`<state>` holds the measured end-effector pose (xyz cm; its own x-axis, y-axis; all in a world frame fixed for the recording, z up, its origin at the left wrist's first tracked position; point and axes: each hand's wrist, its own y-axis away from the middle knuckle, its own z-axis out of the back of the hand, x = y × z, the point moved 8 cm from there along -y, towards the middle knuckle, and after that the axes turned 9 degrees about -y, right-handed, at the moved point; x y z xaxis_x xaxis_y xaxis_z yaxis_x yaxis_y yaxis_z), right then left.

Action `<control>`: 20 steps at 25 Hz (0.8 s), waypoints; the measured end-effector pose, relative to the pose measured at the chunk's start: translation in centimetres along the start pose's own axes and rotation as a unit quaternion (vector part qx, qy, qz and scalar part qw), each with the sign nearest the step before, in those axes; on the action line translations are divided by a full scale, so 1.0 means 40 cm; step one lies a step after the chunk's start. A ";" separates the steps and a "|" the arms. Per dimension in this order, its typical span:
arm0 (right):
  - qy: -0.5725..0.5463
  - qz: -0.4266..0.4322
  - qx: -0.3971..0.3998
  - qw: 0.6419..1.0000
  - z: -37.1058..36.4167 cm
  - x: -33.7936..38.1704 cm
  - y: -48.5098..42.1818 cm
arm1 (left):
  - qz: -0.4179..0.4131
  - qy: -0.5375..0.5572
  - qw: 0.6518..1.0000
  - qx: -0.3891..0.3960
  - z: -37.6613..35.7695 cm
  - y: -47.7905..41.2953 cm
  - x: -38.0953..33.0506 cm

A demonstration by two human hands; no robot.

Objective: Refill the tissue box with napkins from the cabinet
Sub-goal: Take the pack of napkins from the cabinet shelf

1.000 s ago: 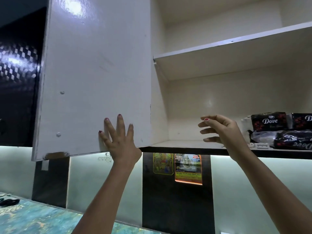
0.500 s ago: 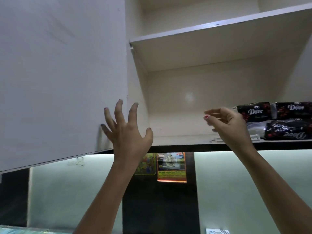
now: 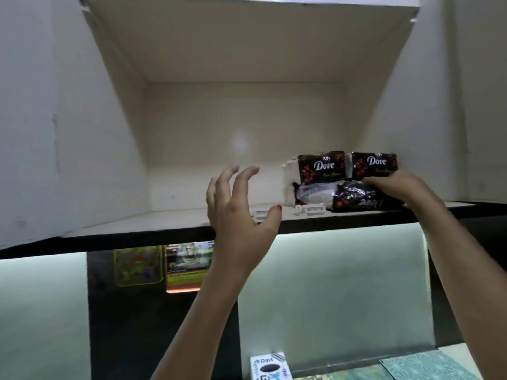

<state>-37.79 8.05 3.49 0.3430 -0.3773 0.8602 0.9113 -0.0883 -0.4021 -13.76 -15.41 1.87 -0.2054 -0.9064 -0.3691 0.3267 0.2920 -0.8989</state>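
The wall cabinet point(image 3: 170, 223) stands open, its lower shelf at eye height. On the right of that shelf lie black "Dove" napkin packs: two upright ones point(image 3: 321, 167) point(image 3: 374, 163) on top and a crumpled, partly clear one point(image 3: 354, 200) beneath. My right hand point(image 3: 397, 187) rests on the crumpled lower pack, fingers curled over its top; whether it grips the pack is unclear. My left hand point(image 3: 238, 204) hovers in front of the shelf edge, fingers spread, holding nothing. No tissue box is in view.
The open cabinet door point(image 3: 41, 119) fills the left side. Small white clips point(image 3: 310, 209) lie on the shelf front. Stickers point(image 3: 186, 264) hang on the dark wall panel below. A small white box point(image 3: 270, 366) and patterned countertop point(image 3: 428, 366) sit at the bottom.
My left hand left the cabinet door and moved right, in front of the shelf. My right hand reached right onto the napkin packs. The view shifted right, facing the shelf.
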 end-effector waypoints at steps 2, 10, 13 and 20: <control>-0.088 0.043 0.065 0.993 -0.014 0.012 0.004 | 0.013 0.043 0.999 -0.009 -0.045 0.034 -0.026; -0.469 0.270 -0.140 0.829 0.092 -0.029 0.340 | 0.180 0.376 0.909 0.006 -0.214 0.265 -0.098; -0.459 0.249 -0.090 0.848 -0.019 -0.182 0.519 | 0.339 0.503 0.794 0.045 -0.306 0.402 -0.022; -0.377 0.023 0.019 0.926 -0.138 -0.596 0.613 | 0.569 0.398 0.718 0.051 -0.345 0.769 0.287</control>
<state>-24.86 9.78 -28.63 0.4297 0.3718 0.8229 0.8944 -0.0501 -0.4444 -18.80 -12.63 -33.29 -0.2006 0.3753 -0.9050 0.7584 0.6442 0.0990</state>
